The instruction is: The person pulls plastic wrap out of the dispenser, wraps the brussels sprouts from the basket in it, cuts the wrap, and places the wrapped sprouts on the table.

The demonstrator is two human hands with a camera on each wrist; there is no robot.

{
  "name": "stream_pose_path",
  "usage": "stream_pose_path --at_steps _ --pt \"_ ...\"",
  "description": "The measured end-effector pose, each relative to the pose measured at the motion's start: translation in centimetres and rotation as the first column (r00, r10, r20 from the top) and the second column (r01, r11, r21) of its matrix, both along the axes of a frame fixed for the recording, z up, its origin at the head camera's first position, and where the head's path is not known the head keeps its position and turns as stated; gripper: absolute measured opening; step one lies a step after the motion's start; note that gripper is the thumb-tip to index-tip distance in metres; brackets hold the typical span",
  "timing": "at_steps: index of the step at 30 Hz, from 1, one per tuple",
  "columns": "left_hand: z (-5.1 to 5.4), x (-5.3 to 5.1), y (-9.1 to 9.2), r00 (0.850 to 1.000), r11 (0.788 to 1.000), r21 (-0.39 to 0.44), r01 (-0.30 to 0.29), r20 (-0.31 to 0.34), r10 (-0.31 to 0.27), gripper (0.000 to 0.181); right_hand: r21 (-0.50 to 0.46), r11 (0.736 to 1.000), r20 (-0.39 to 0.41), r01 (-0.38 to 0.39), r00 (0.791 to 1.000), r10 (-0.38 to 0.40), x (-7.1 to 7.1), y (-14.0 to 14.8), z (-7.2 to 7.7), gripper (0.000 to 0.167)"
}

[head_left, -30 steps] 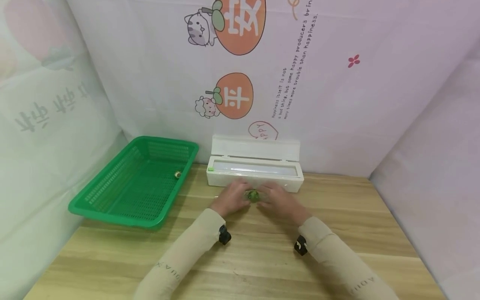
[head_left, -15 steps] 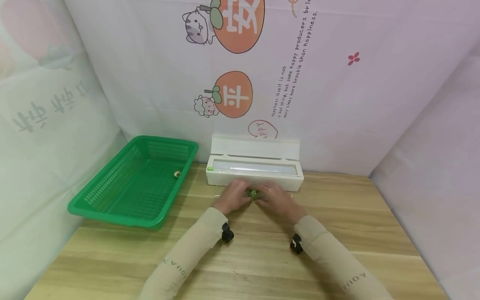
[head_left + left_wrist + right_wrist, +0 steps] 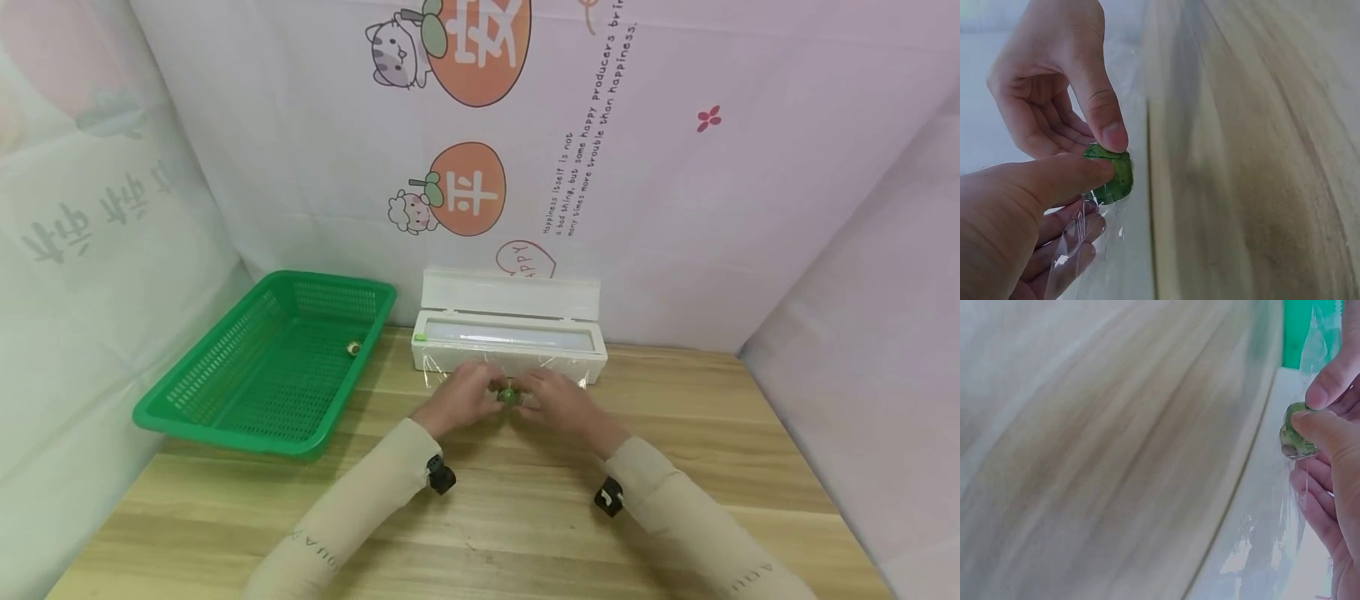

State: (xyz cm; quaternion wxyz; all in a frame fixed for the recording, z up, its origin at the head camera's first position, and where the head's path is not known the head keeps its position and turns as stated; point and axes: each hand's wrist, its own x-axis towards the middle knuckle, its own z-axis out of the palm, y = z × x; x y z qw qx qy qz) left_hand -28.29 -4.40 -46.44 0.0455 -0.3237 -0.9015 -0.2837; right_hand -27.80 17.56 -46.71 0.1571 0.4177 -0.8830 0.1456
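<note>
My left hand point(image 3: 463, 397) and right hand point(image 3: 561, 403) meet low over the table, just in front of a white cling film dispenser point(image 3: 437, 358) with its lid raised. Between them is a small green vegetable piece point(image 3: 509, 396), with clear cling film point(image 3: 1071, 240) around and below it. In the left wrist view both thumbs press on the green piece point(image 3: 1121, 181) from above, and curled fingers lie beneath. Loose film point(image 3: 1275, 528) hangs from the piece in the right wrist view. How far the film covers it is unclear.
To the left stands a green plastic basket point(image 3: 225, 437) holding one small pale round item point(image 3: 354, 347). Printed white cloth point(image 3: 637, 275) encloses the back and sides of the wooden table point(image 3: 525, 517).
Both hands have drawn slightly apart, and their wrists have spread outward. The green piece shows more between the fingers. The film's outer edges now stand up in front of the dispenser.
</note>
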Motion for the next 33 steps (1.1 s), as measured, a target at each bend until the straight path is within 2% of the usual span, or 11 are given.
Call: stream_pose_path --at_steps 6,12,16,18,20,24,28,31,33 --pt "2.5 1.7 -0.3 0.998 0.999 0.011 0.036 -0.047 -0.036 0.020 -0.025 0.999 -0.076 -0.042 0.996 0.040 1.2 -0.3 2.2 0.031" --pt "4.8 2.6 -0.6 0.993 0.998 0.009 0.056 -0.107 -0.055 0.019 -0.028 0.997 -0.152 -0.069 0.986 0.064 2.0 -0.4 4.8 0.027" --pt "6.2 2.8 -0.7 0.993 0.998 -0.004 0.061 -0.102 -0.061 0.019 -0.010 0.998 -0.129 -0.059 0.990 0.058 2.4 -0.5 6.2 0.026" --pt "6.5 2.9 -0.8 0.994 0.998 0.001 0.068 -0.084 -0.068 0.019 -0.012 0.998 -0.091 -0.058 0.994 0.056 2.6 -0.5 6.5 0.026" --pt "6.3 3.1 -0.8 0.995 0.997 0.014 0.082 -0.058 -0.081 0.018 -0.017 0.998 -0.058 -0.067 0.996 0.066 2.8 -0.5 6.3 0.026" --pt "4.7 3.5 -0.8 0.995 0.994 0.026 0.103 -0.009 -0.102 0.015 -0.033 0.993 -0.025 -0.115 0.993 0.115 3.2 -0.4 4.8 0.024" --pt "2.4 4.2 -0.7 0.992 0.995 0.037 0.094 0.077 -0.097 0.013 -0.044 0.989 0.048 -0.143 0.988 0.145 3.9 -0.3 2.6 0.023" --pt "0.5 4.7 -0.7 0.985 0.994 0.068 0.084 0.145 -0.093 0.014 -0.032 0.993 0.151 -0.118 0.981 0.121 4.4 -0.2 1.1 0.022" --pt "-0.6 4.7 -0.7 0.982 0.993 0.080 0.086 0.163 -0.098 0.014 -0.012 0.996 0.218 -0.088 0.972 0.089 4.7 -0.1 0.2 0.019"
